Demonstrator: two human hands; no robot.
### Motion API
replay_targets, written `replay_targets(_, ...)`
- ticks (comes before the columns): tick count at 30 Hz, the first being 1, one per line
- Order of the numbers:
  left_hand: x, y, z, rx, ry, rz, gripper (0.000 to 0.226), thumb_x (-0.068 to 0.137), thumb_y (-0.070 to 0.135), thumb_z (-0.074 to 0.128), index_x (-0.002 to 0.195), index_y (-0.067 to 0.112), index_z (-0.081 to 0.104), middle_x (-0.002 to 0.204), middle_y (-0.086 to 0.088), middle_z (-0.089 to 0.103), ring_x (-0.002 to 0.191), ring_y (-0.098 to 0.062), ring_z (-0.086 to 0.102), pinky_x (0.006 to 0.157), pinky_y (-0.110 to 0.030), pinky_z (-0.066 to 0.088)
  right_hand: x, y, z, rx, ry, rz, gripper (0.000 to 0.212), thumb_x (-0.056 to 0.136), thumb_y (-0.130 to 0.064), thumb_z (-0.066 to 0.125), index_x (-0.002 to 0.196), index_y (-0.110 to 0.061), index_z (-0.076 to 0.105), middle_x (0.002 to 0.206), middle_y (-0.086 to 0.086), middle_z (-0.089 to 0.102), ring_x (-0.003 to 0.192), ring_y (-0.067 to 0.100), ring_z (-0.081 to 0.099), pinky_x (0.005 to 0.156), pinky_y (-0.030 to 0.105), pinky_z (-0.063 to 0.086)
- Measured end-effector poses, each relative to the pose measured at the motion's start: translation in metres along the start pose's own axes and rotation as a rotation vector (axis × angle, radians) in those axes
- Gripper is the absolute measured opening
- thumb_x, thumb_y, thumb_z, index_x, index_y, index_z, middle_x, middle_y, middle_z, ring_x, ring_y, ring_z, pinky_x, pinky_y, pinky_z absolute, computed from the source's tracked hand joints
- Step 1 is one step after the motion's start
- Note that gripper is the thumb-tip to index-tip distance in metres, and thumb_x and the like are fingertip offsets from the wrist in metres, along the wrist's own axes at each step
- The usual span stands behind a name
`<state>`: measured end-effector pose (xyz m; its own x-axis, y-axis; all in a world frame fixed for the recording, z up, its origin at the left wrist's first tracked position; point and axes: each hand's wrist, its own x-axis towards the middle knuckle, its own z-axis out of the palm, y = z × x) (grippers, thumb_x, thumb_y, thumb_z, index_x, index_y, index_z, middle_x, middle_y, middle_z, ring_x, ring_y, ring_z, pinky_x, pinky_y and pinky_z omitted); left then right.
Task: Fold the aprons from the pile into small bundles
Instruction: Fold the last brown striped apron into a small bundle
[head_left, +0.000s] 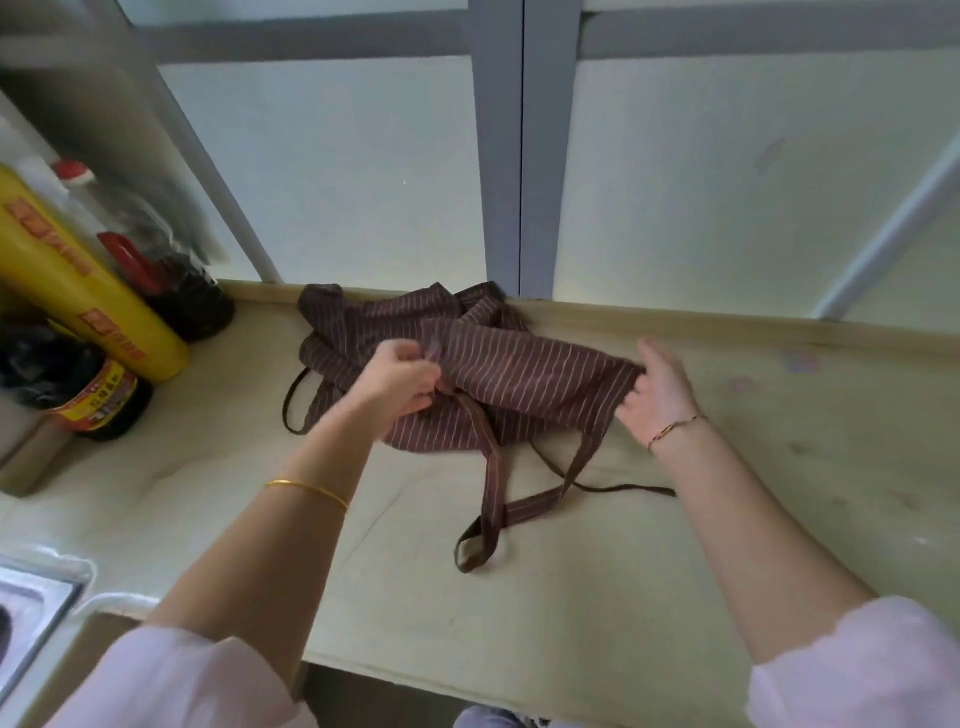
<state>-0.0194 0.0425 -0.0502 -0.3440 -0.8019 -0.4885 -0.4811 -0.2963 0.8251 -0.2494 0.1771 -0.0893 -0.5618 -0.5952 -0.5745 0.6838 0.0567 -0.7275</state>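
A brown apron with thin white stripes (524, 364) is stretched between my two hands above the pale counter (571, 597). My left hand (402, 382) grips its left corner with curled fingers. My right hand (657, 389) pinches the right corner, palm turned toward me. The apron's striped neck strap (491, 519) and a thin dark tie (623, 488) trail down onto the counter in front. More striped brown cloth (363, 322) lies bunched behind and under the held apron, against the back ledge.
At the left stand a yellow roll box (78, 280) and dark sauce bottles (93, 400), (182, 291). A steel sink corner (31, 613) sits at the lower left. Frosted window panels with grey frames (504, 156) rise behind the counter.
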Motion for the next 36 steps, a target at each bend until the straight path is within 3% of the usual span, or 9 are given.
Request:
replay_targets(6,0.013,-0.060,0.041,0.500,0.189,-0.049,0.066,0.072,0.016,0.078,0.123,0.012,0.036,0.128,-0.013,0.036,0.116,-0.031,0.042,0.098,-0.039,0.042,0.001,0.065,-0.022,-0.466,-0.043,-0.183,0.101,0.069,-0.010,0.072,0.146,-0.041,0.014,0.143,-0.003,0.038,0.123,0.023,0.049,0.091,0.046,0.050)
replay_targets(9,0.015,-0.059,0.054,0.605,0.261,0.094,0.085,0.075,0.021,0.076,0.140,0.018,0.021,0.134,-0.012,0.028,0.124,-0.032,0.033,0.098,-0.043,0.038,0.005,0.068,-0.016,-0.523,0.021,-0.408,0.084,0.076,0.006,0.060,0.144,-0.031,0.029,0.138,-0.004,0.043,0.120,0.011,0.049,0.100,0.034,0.044)
replay_targets(13,0.030,-0.044,0.061,0.792,0.410,0.292,0.081,0.086,0.005,0.058,0.147,0.030,0.012,0.138,-0.012,0.024,0.119,-0.033,0.035,0.082,-0.043,0.045,-0.007,0.044,0.001,-0.649,0.085,-0.533,0.052,0.081,0.013,0.037,0.107,-0.022,0.065,0.103,-0.004,0.061,0.073,-0.002,0.049,0.069,0.013,0.044)
replay_targets(16,0.044,-0.031,0.056,0.956,0.420,0.380,0.087,0.082,-0.009,0.054,0.147,0.032,0.015,0.139,-0.014,0.023,0.116,-0.032,0.034,0.079,-0.041,0.049,-0.017,0.021,0.002,-0.803,0.030,-0.518,0.063,0.076,0.022,0.031,0.121,-0.011,0.062,0.118,-0.001,0.059,0.098,0.005,0.056,0.081,0.007,0.042)
replay_targets(19,0.055,-0.014,0.044,1.016,0.437,0.486,0.056,0.086,-0.002,0.054,0.135,0.024,0.041,0.133,-0.013,0.032,0.112,-0.033,0.037,0.079,-0.041,0.048,-0.024,0.010,-0.005,-1.088,0.057,-0.655,0.067,0.079,0.021,0.036,0.136,-0.012,0.049,0.131,0.002,0.055,0.123,0.015,0.050,0.101,0.015,0.035)
replay_targets(21,0.055,-0.004,0.041,1.065,0.435,0.563,0.029,0.087,0.006,0.054,0.115,0.014,0.055,0.121,-0.011,0.041,0.108,-0.032,0.040,0.082,-0.040,0.045,-0.026,0.005,-0.008,-1.234,0.163,-0.721,0.057,0.082,0.012,0.043,0.133,-0.014,0.052,0.116,0.010,0.064,0.105,0.025,0.060,0.090,0.028,0.046)
replay_targets(27,0.043,0.012,0.048,0.907,0.288,0.868,0.015,0.093,0.007,0.039,0.100,0.008,0.053,0.114,-0.011,0.058,0.110,-0.029,0.052,0.088,-0.045,0.044,-0.036,-0.011,-0.018,-1.554,0.454,-0.692,0.017,0.085,-0.005,0.055,0.101,-0.010,0.050,0.104,0.009,0.055,0.092,0.029,0.052,0.060,0.033,0.038)
replay_targets(30,0.015,0.024,0.052,0.677,0.194,0.782,0.010,0.093,0.008,0.036,0.097,0.006,0.044,0.074,-0.007,0.052,0.061,-0.021,0.046,0.054,-0.035,0.037,-0.043,-0.012,-0.030,-1.665,0.290,-0.684,0.030,0.080,-0.014,0.067,0.102,-0.005,0.049,0.117,0.012,0.044,0.108,0.032,0.044,0.076,0.038,0.044)
replay_targets(36,-0.057,0.015,0.052,0.282,-0.105,0.423,0.020,0.096,0.002,0.036,0.092,0.013,0.052,0.077,-0.008,0.050,0.061,-0.016,0.048,0.052,-0.025,0.045,-0.074,0.014,-0.059,-1.213,-0.234,-0.806,0.019,0.076,0.012,0.045,0.070,-0.005,0.051,0.069,0.005,0.049,0.069,0.019,0.047,0.058,0.030,0.034)
